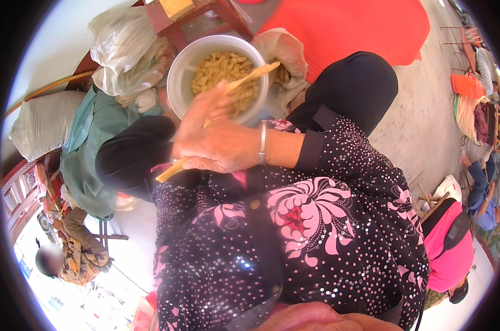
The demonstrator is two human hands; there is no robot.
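A long, pale yellow, root-like stick (254, 75) slants across my lap, its upper end over the bucket and its lower end near my left sleeve. My right hand (222, 144), with a silver bangle at the wrist, is closed on the stick, thumb against its lower part. Just above and left of it is my left hand (199, 113). It is partly hidden by the right and smeared by motion, so its grip is unclear. Below both hands stands a white bucket (174, 83) holding many short yellowish pieces (219, 69).
White woven sacks (120, 47) lie left of the bucket, an open sack (288, 47) right of it. A red wooden stool (192, 19) is beyond. Red cloth (349, 33) spreads at the far right. Other people sit at left (76, 248) and right (451, 248).
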